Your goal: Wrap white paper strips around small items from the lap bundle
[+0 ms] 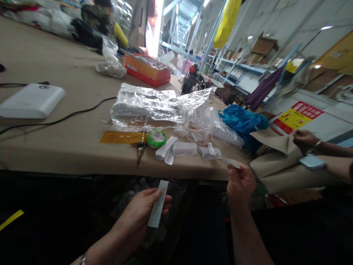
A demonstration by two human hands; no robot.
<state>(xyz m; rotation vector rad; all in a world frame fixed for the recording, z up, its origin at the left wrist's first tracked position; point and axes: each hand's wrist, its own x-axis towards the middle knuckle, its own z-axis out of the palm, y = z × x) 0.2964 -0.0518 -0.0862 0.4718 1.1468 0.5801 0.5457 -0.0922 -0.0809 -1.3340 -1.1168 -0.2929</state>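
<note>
My left hand (149,206) holds a printed white label strip (158,206) between thumb and fingers, below the table's front edge. In my right hand (241,182), a thin white label (232,162) is pinched between thumb and fingertips at the table edge. Just left of that hand lie a small stack of white labels (211,151), a second stack (184,149) and a fanned pile (166,150). Beside them stands a green-rimmed round container (156,138) with whitish contents. A pen-like tool with a pointed metal tip (140,151) sticks out over the front edge.
Crumpled clear plastic packaging (146,105) covers the middle of the brown table (68,151). An orange box (147,69) and a blue bag (242,119) lie behind. A black cable (74,115) runs left past a white device (33,100). Another person's hand (305,138) grips brown sheet material (281,162) at right.
</note>
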